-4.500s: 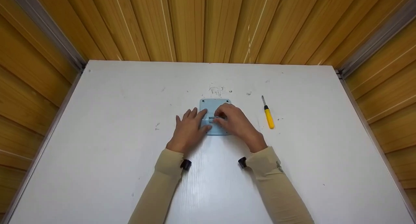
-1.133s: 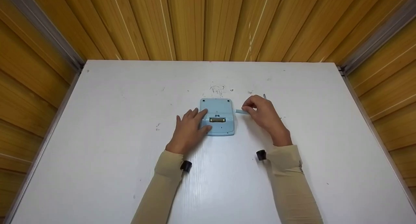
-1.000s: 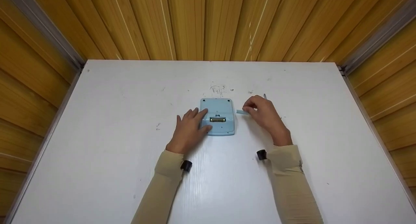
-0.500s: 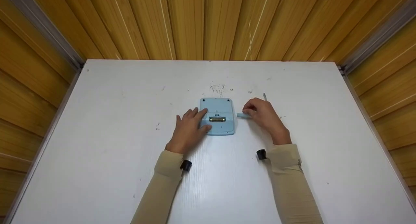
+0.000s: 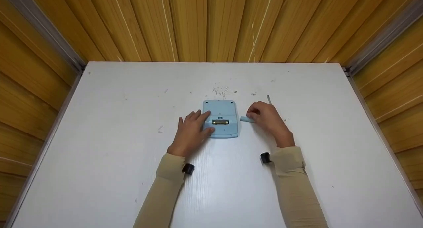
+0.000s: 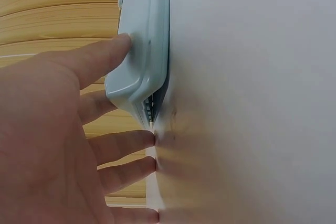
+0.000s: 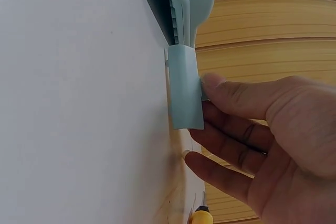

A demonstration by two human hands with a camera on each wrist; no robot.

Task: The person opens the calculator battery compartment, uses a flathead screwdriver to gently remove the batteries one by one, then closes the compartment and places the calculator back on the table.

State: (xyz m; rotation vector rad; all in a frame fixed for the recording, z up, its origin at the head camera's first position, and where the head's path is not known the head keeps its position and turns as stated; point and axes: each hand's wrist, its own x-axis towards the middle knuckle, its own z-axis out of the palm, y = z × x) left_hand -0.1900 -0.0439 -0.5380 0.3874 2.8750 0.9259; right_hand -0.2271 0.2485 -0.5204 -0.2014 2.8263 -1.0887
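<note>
A light blue calculator (image 5: 219, 108) lies face down on the white table, its battery compartment uncovered and a battery (image 5: 220, 122) lying inside. My left hand (image 5: 188, 132) rests at its left side, fingers spread and mostly straight, with thumb and forefinger touching the back. Just right of the calculator, my right hand (image 5: 268, 122) pinches the narrow blue battery cover (image 5: 246, 119) between thumb and fingers. In the right wrist view the battery cover (image 7: 185, 87) stands close to the table, in line with the calculator's edge; whether it touches the table I cannot tell.
A screwdriver (image 5: 269, 99) lies right of the right hand, which hides most of it; its yellow handle (image 7: 201, 217) peeks out in the right wrist view. Wood-patterned panels (image 5: 221, 26) enclose the table's back and sides. Small dark marks dot the tabletop.
Earlier, my right hand was over the calculator's compartment; now it is to the right, pinching the cover, and the battery shows. Lately the cover has come slightly nearer me. My left hand stays put.
</note>
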